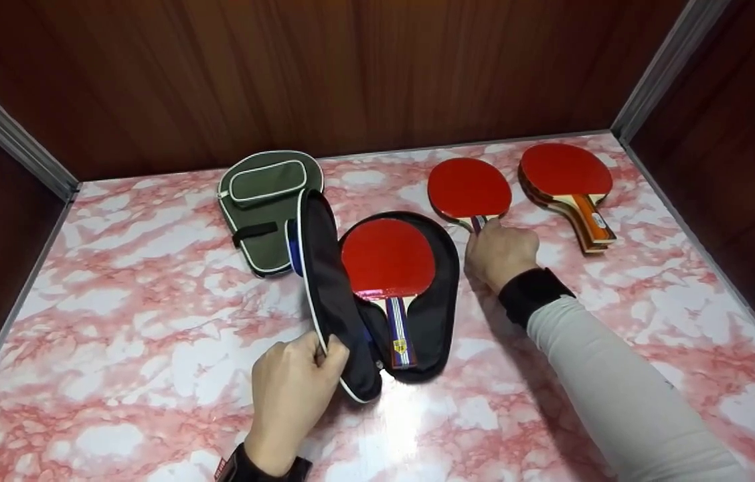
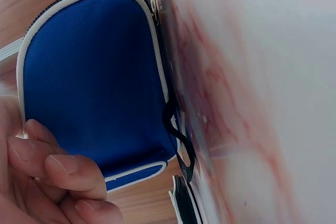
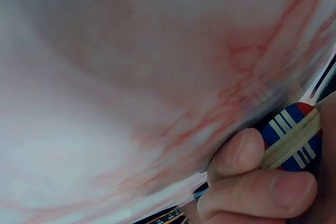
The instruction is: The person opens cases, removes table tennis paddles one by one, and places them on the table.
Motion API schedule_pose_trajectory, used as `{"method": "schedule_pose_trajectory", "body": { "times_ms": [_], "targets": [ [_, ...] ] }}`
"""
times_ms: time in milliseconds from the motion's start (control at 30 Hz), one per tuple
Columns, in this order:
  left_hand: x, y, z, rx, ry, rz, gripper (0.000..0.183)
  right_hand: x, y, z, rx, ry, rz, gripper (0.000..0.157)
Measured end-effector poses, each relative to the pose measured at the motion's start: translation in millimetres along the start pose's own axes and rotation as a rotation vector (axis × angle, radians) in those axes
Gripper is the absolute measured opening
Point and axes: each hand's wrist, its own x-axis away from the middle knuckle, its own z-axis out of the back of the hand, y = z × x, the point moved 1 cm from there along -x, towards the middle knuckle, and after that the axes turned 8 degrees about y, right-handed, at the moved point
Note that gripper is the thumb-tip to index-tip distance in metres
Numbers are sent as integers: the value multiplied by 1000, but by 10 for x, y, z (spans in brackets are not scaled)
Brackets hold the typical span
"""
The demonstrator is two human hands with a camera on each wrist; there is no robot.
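Observation:
My left hand [image 1: 297,385] pinches the white-edged flap of a paddle case [image 1: 334,288], black inside and blue outside, and holds it raised. In the left wrist view the blue outer face [image 2: 94,77] fills much of the picture, with the curled fingers at its edge. Inside the open case lies a red table tennis paddle [image 1: 387,258] with a blue striped handle. To the right, my right hand [image 1: 503,253] grips the handle of a second red paddle [image 1: 470,187]. The right wrist view shows the striped handle end [image 3: 294,137] within the curled fingers.
A dark green paddle case [image 1: 270,177] with white piping lies behind the blue one, to the left. At the far right, two stacked paddles [image 1: 565,171] with orange handles rest on the pink marbled table [image 1: 136,321]. Dark wooden panels [image 1: 351,73] border the table.

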Motion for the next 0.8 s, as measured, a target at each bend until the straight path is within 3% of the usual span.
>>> {"method": "schedule_pose_trajectory", "body": {
  "times_ms": [167, 467, 533, 700, 800],
  "targets": [
    [6, -1, 0, 3, 2, -1, 44, -36, 15, 1, 12, 0, 1, 54],
    [5, 9, -17, 13, -9, 6, 43, 49, 174, 99, -51, -60, 2, 74],
    [-3, 14, -19, 13, -14, 6, 43, 132, 198, 137, -36, -1, 35, 72],
    [-15, 14, -12, 12, -13, 3, 42, 444, 138, 224, 18, 262, 176, 61],
    [0, -3, 0, 13, -9, 8, 43, 660, -12, 275, -17, 280, 264, 57]
  ]
}}
